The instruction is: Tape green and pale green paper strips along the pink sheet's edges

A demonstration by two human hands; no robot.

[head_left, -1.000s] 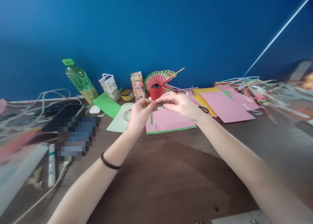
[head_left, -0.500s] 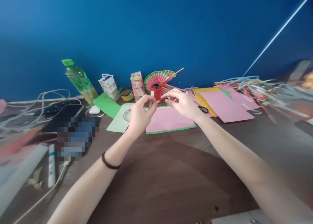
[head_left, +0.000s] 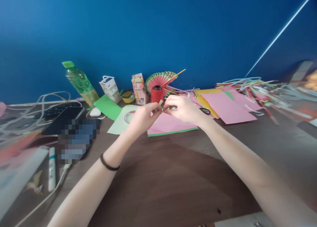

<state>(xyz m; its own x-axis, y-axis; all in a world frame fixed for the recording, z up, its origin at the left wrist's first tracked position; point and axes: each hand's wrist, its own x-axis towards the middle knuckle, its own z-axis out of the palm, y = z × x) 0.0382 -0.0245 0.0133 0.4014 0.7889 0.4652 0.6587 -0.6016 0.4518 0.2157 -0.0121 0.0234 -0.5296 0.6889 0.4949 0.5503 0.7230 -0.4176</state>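
My left hand [head_left: 146, 117] and my right hand [head_left: 181, 108] meet over the desk, thumbs and forefingers pinched nearly tip to tip. A small pale strip [head_left: 160, 102] sticks up from the left fingertips; its material is too small to tell. Whether the right fingers also hold it I cannot make out. Beneath the hands lies a pink sheet with a green edge [head_left: 173, 124]. Just behind the fingertips stands a red cylinder with a dark top opening [head_left: 157, 94]. A pleated pink and green paper fan [head_left: 156, 80] stands behind it.
A roll of clear tape [head_left: 128, 117] rests on a pale green sheet [head_left: 117, 123]. Scissors [head_left: 205, 111] and pink sheets [head_left: 229, 109] lie right. Along the wall stand a green bottle [head_left: 80, 83], a carton [head_left: 111, 90] and a decorated box [head_left: 139, 88]. A phone [head_left: 79, 139] is left.
My hands have come together and slightly lower, the fingertips now almost touching. The pale strip, earlier upright before the red cylinder, is now lower and tilted. The right fingers have closed into a pinch.
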